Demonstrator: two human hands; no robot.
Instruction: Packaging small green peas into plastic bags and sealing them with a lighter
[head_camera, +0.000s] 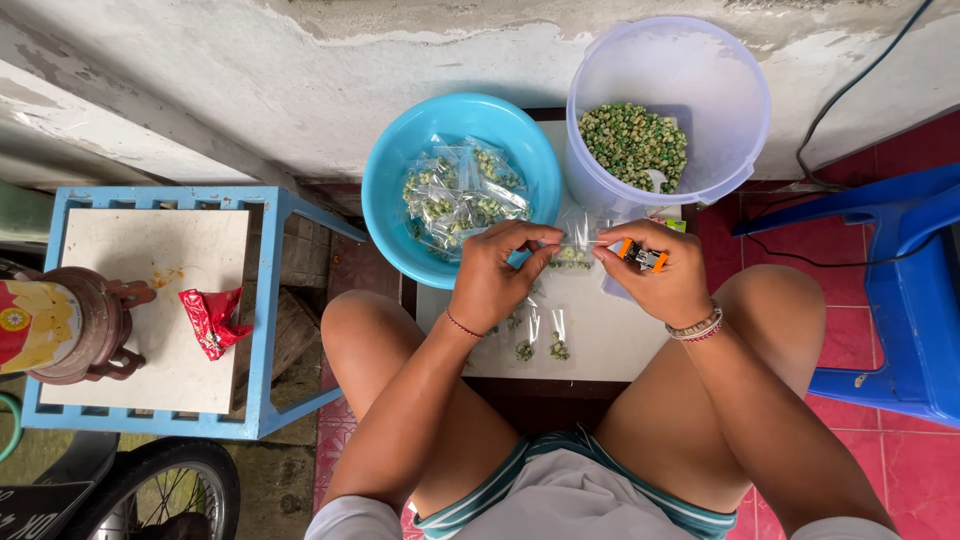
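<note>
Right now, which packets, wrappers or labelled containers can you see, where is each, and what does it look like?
Small clear bag: held between left hand and right hand, green snacks inside.
Filled clear bags: heaped in the blue bowl.
Two small filled bags: flat on the white board.
Red wrapper: crumpled on the blue-framed table.
Red-and-yellow labelled can: far left.

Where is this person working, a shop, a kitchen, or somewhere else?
Probably an informal outdoor spot beside a house, not a shop: a rough weathered wall, red floor tiles and a motorbike wheel surround the low table where small bags are filled.
</note>
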